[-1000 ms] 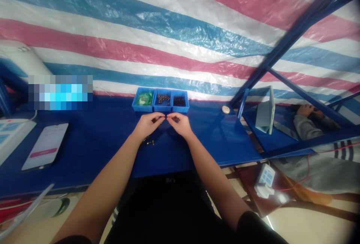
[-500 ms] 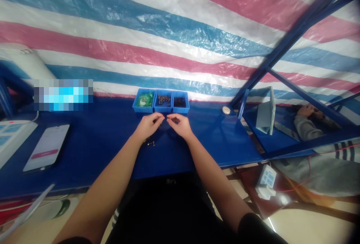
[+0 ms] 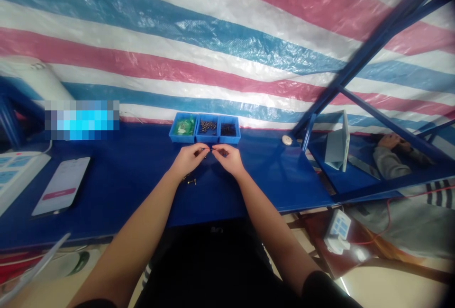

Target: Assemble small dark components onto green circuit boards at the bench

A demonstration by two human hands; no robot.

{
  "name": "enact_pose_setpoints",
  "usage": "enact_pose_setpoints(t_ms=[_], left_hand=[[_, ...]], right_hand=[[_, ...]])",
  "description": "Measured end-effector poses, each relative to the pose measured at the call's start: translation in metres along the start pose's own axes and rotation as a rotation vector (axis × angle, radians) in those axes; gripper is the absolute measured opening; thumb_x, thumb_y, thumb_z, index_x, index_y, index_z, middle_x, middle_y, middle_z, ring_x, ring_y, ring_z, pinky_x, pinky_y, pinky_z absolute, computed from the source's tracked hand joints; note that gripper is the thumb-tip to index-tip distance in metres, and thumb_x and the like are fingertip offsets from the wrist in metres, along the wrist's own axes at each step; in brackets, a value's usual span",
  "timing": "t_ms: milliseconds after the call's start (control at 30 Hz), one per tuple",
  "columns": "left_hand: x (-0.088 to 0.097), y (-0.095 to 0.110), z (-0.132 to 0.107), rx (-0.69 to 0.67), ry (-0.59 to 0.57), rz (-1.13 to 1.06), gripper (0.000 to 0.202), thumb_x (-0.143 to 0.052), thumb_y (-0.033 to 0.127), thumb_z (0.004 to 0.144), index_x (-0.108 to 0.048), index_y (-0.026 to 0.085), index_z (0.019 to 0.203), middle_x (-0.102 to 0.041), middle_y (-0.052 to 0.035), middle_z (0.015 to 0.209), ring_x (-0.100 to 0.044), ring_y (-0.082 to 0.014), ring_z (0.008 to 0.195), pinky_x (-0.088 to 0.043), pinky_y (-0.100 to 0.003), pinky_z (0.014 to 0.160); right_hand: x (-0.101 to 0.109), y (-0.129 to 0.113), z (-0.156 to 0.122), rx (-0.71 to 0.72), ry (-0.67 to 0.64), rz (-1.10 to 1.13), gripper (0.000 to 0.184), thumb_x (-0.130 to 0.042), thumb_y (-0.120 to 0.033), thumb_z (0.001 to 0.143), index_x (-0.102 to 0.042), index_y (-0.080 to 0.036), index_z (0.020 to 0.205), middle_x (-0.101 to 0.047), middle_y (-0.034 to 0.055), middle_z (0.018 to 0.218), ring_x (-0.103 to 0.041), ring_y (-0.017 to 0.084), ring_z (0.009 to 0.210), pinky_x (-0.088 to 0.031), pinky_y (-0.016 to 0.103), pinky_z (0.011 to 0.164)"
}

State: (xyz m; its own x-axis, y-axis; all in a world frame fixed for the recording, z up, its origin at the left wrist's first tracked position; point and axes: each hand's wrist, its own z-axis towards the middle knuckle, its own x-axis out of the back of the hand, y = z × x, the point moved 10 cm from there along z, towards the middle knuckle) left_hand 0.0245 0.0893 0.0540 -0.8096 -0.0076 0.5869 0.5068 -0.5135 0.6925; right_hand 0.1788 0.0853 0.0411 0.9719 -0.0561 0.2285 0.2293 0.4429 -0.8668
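Over the blue table, my left hand (image 3: 190,160) is closed in a pinch, its fingertips almost meeting those of my right hand (image 3: 229,160). My right hand pinches too, thumb against forefinger. Whatever small pieces they grip are too tiny to name; a dark bit shows at the tips. Beneath and beside my left hand lie several small brass-coloured pieces (image 3: 192,182). Just beyond both hands stand three joined blue bins: the left bin (image 3: 176,133) holds a green plastic bag, the middle bin (image 3: 206,138) small metal parts, the right bin (image 3: 230,139) dark small parts.
A phone (image 3: 62,187) lies at left beside a white power strip (image 3: 21,175). A round pale object (image 3: 286,140) sits at right, near the blue frame (image 3: 316,104). Beyond the frame are a tablet in a stand (image 3: 337,144) and another person's hands (image 3: 389,140).
The whole view has shifted slightly. Both hands stay fingertip to fingertip in nearly the same pose, with only a slight movement of the fingers.
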Motion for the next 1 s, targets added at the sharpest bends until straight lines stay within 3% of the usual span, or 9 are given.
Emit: enact_pose_setpoints(t_ms=[267,500,767,1000], left_hand=[[-0.0051,-0.0054,-0.0002,0.031,-0.038,0.007,0.035,-0.05,0.051,0.091,-0.068,0.021,0.098,-0.067,0.0002,0.069,-0.059,-0.0131,0.06,-0.046,-0.023,0.061],[-0.005,-0.0006,-0.0004,-0.01,-0.038,0.033,0.032,-0.053,0.048,0.09,-0.068,0.021,0.096,-0.057,0.0035,0.061,-0.052,-0.0114,0.056,-0.042,-0.023,0.059],[-0.0061,-0.0008,-0.0001,0.026,-0.067,0.027,0.034,-0.047,0.049,0.093,-0.065,0.021,0.096,-0.065,0.0007,0.068,-0.06,-0.0138,0.061,-0.045,-0.024,0.062],[-0.0051,-0.0023,-0.0009,0.008,-0.037,0.014,0.031,-0.053,0.048,0.09,-0.065,0.021,0.099,-0.058,0.0034,0.062,-0.054,-0.0121,0.058,-0.044,-0.023,0.062]], right_hand=[[0.0013,0.003,-0.0003,-0.035,0.012,-0.021,0.024,-0.066,-0.036,0.081,-0.074,-0.022,0.098,-0.073,0.0044,0.089,-0.067,0.018,0.075,-0.056,0.031,0.071],[0.0033,0.0019,-0.0005,-0.04,0.013,-0.024,0.024,-0.066,-0.036,0.081,-0.074,-0.022,0.099,-0.073,0.0043,0.088,-0.066,0.018,0.073,-0.056,0.032,0.072],[0.0019,0.0033,-0.001,-0.039,0.016,-0.015,0.023,-0.066,-0.036,0.081,-0.074,-0.022,0.097,-0.073,0.0042,0.089,-0.066,0.017,0.073,-0.055,0.031,0.072],[0.0041,0.0056,-0.0004,-0.057,0.025,-0.005,0.023,-0.066,-0.036,0.081,-0.074,-0.022,0.097,-0.074,0.0043,0.088,-0.066,0.018,0.073,-0.056,0.032,0.072]])
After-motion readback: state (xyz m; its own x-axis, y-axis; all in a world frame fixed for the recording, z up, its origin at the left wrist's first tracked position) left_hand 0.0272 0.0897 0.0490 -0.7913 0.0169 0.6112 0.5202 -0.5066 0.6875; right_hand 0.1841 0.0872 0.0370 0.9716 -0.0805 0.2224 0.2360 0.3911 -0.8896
